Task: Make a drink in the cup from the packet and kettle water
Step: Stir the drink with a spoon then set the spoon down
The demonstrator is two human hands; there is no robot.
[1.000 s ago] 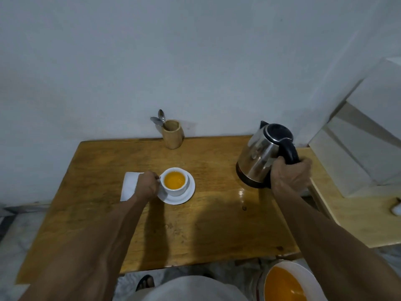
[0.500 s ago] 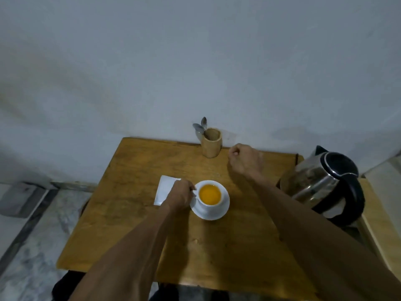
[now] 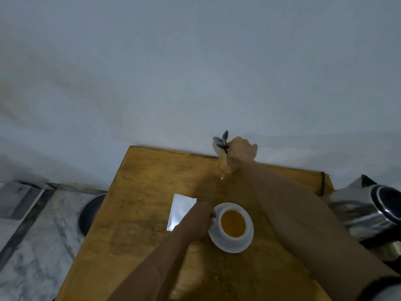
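Observation:
A white cup [image 3: 233,224] full of orange liquid stands on a white saucer [image 3: 232,246] on the wooden table [image 3: 141,213]. My left hand [image 3: 198,220] grips the cup's handle on its left side. A white packet [image 3: 180,211] lies flat just left of that hand. At the table's far edge my right hand [image 3: 242,151] is closed around the spoons [image 3: 222,141] that stick out of a small wooden holder [image 3: 225,166]. The steel kettle [image 3: 366,211] with a black lid stands at the right, under my right forearm.
A grey wall runs right behind the table. Left of the table is a marble floor [image 3: 39,235] with a dark round object [image 3: 91,211] partly under the table edge. A small wet spot [image 3: 223,177] shines in front of the holder.
My right hand let go of the kettle, crossed the table to the holder and closed on the spoons. My left hand stayed on the cup. My view swung left.

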